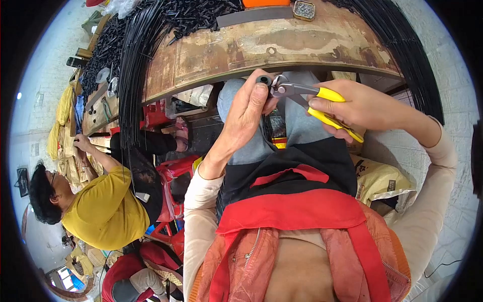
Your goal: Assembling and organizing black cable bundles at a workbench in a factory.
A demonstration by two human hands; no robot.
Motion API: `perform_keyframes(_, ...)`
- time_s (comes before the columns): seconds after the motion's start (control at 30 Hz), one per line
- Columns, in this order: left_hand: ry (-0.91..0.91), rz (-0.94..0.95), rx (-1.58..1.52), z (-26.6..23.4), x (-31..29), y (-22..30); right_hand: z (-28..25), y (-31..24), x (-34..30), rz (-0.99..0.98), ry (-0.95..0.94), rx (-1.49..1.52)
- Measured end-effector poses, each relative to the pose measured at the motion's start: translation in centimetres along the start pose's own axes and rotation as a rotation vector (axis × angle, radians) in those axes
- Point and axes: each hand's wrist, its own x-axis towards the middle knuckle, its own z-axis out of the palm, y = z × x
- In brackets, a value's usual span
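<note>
Above my lap, close to the near edge of the wooden table (196, 55), my two hands meet. My left hand (243, 111) is closed around a small black part with a round hole in its end (262, 79); the rest of it is hidden by the fingers. Wrapped round the yellow handles of a pair of pliers (297, 88), my right hand (354, 105) keeps them partly spread. The pliers' metal jaws are right beside the black part, at the left fingertips; whether they bite on anything cannot be made out.
Heaped small black parts (201, 17) lie on the table's far side, near a grey strip (254, 16) and a small dish of metal bits (304, 10). Long black rods hang over the left (132, 75) and right (405, 48) ends. A person in yellow (108, 209) works at left.
</note>
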Motion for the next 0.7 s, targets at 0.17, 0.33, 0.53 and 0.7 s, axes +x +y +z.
perform_keyframes(0.17,-0.029,-0.01,-0.007,-0.4,-0.2,0.8,0.2,0.2,0.6,0.046,-0.001,0.08)
perform_keyframes(0.33,0.008,0.016,-0.074,0.1,0.0,0.7,1.2,1.2,-0.9,-0.067,0.22,-0.169)
perform_keyframes(0.53,-0.039,-0.044,-0.013,0.7,0.3,0.6,0.8,1.9,-1.1,-0.132,0.279,-0.287)
perform_keyframes(0.7,-0.05,-0.092,0.132,0.9,0.7,1.4,0.5,2.8,-0.7,-0.205,0.236,-0.296)
